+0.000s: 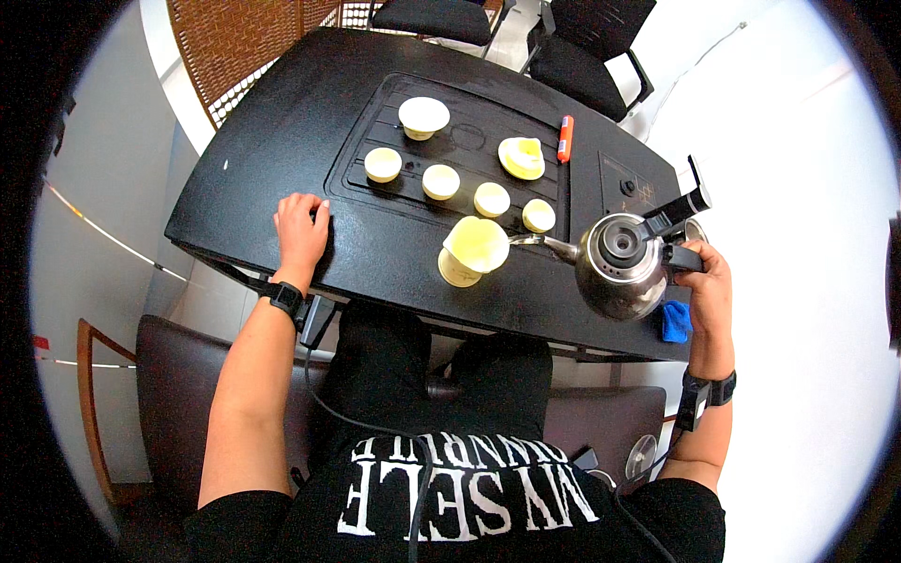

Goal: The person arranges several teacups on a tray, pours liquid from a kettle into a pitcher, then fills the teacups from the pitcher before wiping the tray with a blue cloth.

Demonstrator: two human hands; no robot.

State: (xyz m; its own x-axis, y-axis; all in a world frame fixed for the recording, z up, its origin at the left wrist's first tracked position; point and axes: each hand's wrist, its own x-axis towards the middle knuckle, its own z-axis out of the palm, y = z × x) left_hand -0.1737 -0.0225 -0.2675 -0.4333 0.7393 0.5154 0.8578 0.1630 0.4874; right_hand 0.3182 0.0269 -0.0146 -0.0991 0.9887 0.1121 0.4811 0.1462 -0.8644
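Note:
My right hand [710, 281] is closed around the black handle of a steel kettle [610, 281]. The kettle's spout points left, its tip by the rim of a pale yellow pitcher [460, 270] near the table's front edge. Whether water is flowing cannot be made out. My left hand [302, 230] rests on the black table with its fingers curled in and nothing visible in them. Beyond the pitcher, several small cups [441, 183] stand in a row on a dark tea tray [375, 113]. Behind them are a wider white bowl [422, 117] and a lidded cup on a saucer [522, 158].
An orange-red stick-shaped packet [566, 139] lies at the tray's right edge. A control panel [627, 188] is set into the table [253, 122]. A blue cloth [676, 321] sits below the kettle. Black chairs [587, 66] stand past the far side.

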